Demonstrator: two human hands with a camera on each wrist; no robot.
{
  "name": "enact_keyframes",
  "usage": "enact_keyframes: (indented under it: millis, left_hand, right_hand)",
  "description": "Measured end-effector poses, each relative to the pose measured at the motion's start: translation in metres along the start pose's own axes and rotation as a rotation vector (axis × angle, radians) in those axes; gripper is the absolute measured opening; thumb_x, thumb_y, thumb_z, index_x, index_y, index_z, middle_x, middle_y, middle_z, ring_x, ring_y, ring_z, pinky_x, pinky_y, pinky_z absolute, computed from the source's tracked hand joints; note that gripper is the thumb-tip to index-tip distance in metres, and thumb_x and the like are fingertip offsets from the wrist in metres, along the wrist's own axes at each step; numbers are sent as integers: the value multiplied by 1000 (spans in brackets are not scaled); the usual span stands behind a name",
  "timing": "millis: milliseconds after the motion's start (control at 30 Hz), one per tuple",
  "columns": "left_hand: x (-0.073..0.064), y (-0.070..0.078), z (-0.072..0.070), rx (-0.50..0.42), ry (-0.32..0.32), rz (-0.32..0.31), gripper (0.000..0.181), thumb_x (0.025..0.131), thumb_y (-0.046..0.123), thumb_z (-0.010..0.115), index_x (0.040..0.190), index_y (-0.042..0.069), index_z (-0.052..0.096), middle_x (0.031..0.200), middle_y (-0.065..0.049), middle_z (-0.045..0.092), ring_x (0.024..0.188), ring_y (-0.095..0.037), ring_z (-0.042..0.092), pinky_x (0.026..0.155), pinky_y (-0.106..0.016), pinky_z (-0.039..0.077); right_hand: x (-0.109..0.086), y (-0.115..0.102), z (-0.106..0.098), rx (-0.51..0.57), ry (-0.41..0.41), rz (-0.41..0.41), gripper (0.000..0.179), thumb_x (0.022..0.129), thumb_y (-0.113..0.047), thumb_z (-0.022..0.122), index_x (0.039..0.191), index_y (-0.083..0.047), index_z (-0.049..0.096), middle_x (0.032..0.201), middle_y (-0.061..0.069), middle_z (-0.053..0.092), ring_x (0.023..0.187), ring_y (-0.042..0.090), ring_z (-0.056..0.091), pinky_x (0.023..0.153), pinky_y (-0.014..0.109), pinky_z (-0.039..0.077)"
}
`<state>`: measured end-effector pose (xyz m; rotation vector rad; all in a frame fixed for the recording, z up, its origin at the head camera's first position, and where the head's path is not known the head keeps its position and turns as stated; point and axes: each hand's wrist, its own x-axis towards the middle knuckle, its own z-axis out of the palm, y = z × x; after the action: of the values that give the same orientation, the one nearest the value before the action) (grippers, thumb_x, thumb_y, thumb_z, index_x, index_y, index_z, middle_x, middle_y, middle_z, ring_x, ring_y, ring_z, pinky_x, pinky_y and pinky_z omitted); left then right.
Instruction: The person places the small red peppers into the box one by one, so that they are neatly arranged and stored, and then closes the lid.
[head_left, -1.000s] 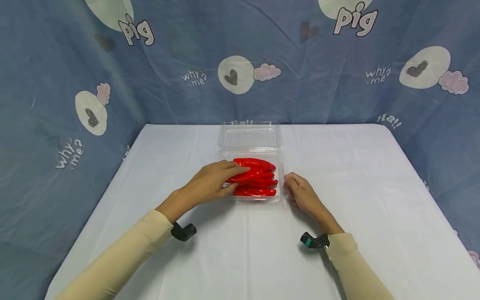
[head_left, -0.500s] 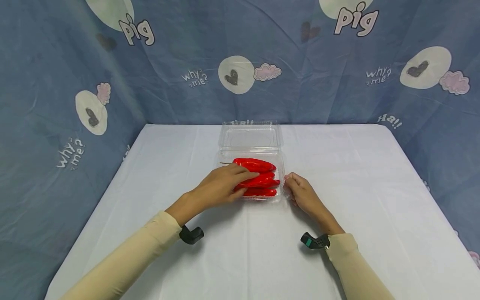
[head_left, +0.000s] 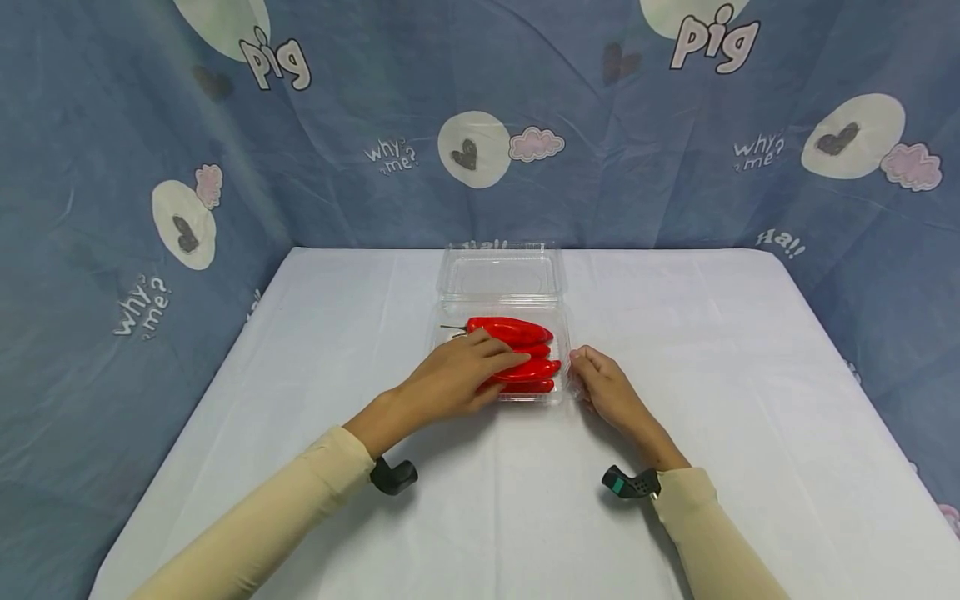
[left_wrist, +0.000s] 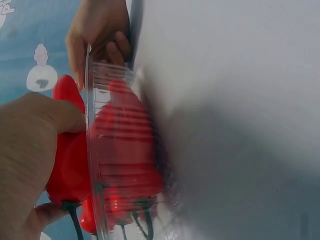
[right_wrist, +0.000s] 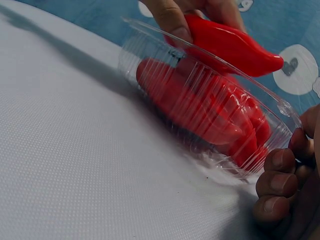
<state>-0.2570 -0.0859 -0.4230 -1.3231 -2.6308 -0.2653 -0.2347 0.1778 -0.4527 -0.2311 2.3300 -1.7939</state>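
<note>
My left hand (head_left: 459, 375) grips a red chili pepper (right_wrist: 235, 47) between thumb and fingers, low over the clear plastic clamshell box (head_left: 564, 329). In the left wrist view the held pepper (left_wrist: 70, 167) shows a dark green stem at its near end, level with the box rim. Several more red chili peppers (head_left: 512, 328) lie side by side in the box's base, their tips to the right. The box's lid (head_left: 498, 273) is swung back, away from me. At the box's right edge, my right hand (head_left: 606, 387) pinches the rim, its other fingers curled beneath.
A white cloth (head_left: 675, 333) covers the table under the box. Behind and to the left hangs a blue printed curtain (head_left: 360, 75). Each wrist carries a small black camera mount, the left one (head_left: 393, 477) above the cloth.
The left hand has moved right and slightly down with its pepper, bringing it over the box and uncovering stems at the left. The right hand and the box have stayed put.
</note>
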Motion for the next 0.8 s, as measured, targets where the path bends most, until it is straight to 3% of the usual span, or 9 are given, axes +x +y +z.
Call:
enact_keyframes:
  millis: [200,533,800]
  left_hand:
    - [1,3,3,8,8,2,52,90,24,73,140,23,61,128,3,66,113,-17,55,90,-31,53]
    - [2,5,9,1,67,58,37,92,20,67,129,18,70,122,0,68,111,-19,56,93,-31,49]
    - [-1,4,7,-9,30,20,38,95,28,66,132,20,68,125,2,66,116,-18,55,99,-32,47]
  right_hand:
    - [0,0,0,17,3,-2,34,110,-18,39,88,7,47,62,4,41,51,15,41,46,24,37]
    - [0,1,0,40,2,9,33,110,-17,39,88,6,48,62,5,41,50,15,40,45,24,37]
    - [0,1,-1,31,-1,6,34,110,-19,40,87,5,48,62,4,41,50,15,40,46,24,37]
